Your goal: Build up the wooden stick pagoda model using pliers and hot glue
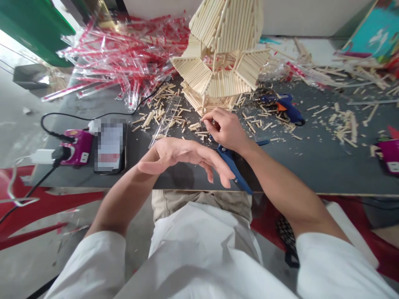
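A tiered model pavilion [218, 79] built from thin wooden sticks stands at the back middle of the table. Close to its lower front edge, my right hand [226, 128] is closed with fingers pinched together; whatever it may hold is too small to make out. My left hand [190, 155] hovers over the front of the table, palm turned, fingers stretched out and holding nothing. Partly hidden beneath both hands lies a blue-handled cutting tool [234, 166]. Short stick offcuts [165, 106] and a clear plastic ruler [165, 120] lie left of my right hand.
Red-and-clear plastic wrappers [124, 58] are heaped at back left. A blue glue gun [285, 106] rests right of the model. At left are a phone [110, 145] and a purple power strip [77, 147] with plugs and cables. More offcuts [346, 124] are scattered at right.
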### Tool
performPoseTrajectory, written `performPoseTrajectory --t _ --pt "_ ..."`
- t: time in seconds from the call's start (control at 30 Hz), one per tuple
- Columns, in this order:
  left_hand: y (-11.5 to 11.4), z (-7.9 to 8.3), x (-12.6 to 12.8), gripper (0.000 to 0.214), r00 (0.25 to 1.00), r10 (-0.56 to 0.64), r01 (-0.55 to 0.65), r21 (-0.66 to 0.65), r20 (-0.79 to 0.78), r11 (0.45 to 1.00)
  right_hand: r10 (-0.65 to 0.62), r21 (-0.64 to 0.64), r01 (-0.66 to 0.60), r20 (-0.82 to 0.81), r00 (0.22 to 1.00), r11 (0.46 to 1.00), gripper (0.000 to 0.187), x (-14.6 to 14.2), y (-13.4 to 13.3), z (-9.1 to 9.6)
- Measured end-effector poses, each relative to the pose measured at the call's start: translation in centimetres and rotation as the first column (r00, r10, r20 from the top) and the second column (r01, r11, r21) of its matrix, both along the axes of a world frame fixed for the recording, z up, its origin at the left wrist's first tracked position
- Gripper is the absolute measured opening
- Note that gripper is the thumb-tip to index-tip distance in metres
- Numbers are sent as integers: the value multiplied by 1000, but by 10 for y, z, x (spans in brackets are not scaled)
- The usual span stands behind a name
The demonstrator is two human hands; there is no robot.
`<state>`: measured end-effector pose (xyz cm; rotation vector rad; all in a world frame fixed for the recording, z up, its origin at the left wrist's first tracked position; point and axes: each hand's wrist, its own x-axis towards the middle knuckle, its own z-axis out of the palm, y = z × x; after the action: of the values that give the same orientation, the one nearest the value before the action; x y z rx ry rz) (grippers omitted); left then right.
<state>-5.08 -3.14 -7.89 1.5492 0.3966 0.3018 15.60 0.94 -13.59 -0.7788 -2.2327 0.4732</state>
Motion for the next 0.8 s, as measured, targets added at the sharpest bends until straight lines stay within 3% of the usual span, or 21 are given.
performPoseTrajectory --t 0.13,0.23,0.37,0.57,0.7,0.8 --pt "3 8 6 114 992 -128 127 -55 -9 990 9 -3 -9 -5 1000 1000 17 0 0 0" --pt "2 12 8 111 994 -107 104 -128 -23 986 3 -33 -3 1 1000 999 17 0 -1 1" --pt "-9 13 9 125 996 -93 90 -113 -18 989 -2 -34 2 -2 1000 999 15 -1 -3 2" --pt "-17 5 5 97 976 205 -201 70 -70 977 -17 -50 17 -4 1000 999 15 -1 -5 6" --pt "-17 -4 5 93 913 395 -355 281 -101 892 71 -81 -72 -11 997 994 11 3 -7 11" --pt "-19 -2 11 91 894 437 -379 355 -100 855 80 -116 -82 -25 996 990 10 5 -8 11"
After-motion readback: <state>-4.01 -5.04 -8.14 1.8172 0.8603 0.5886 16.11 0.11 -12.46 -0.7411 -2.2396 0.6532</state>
